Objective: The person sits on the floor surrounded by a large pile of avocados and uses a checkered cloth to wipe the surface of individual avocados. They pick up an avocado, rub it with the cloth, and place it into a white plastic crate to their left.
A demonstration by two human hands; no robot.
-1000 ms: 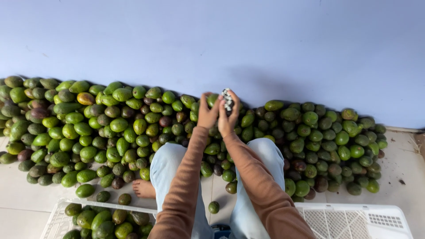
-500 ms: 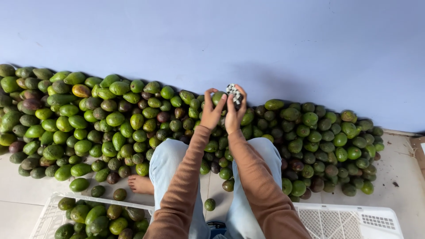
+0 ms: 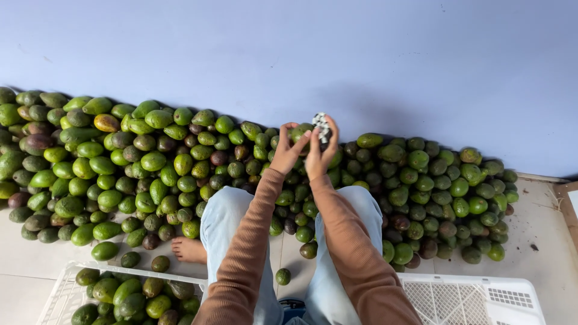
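The avocado pile (image 3: 180, 162) stretches along the blue wall (image 3: 289, 54). Nearer me than the pile sit two white crates (image 3: 481, 295), the left one holding avocados. Above the pile, my left hand (image 3: 288, 150) grasps a green avocado (image 3: 301, 132); my right hand (image 3: 320, 150) pinches a small sticker strip (image 3: 322, 125) against it.

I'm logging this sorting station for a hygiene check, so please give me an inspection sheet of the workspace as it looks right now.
Surface: pale tiled floor, a few dark specks.
Job's things: green avocado held up in both hands; small black-and-white sticker strip at the right hand's fingertips.
Clutter: long heap of green and brownish avocados along the wall; loose ones by a bare foot; two white plastic crates, the left one holding avocados.
Hands: left hand and right hand both gripping.
Cables: nothing seen.
Surroundings: plain blue wall.
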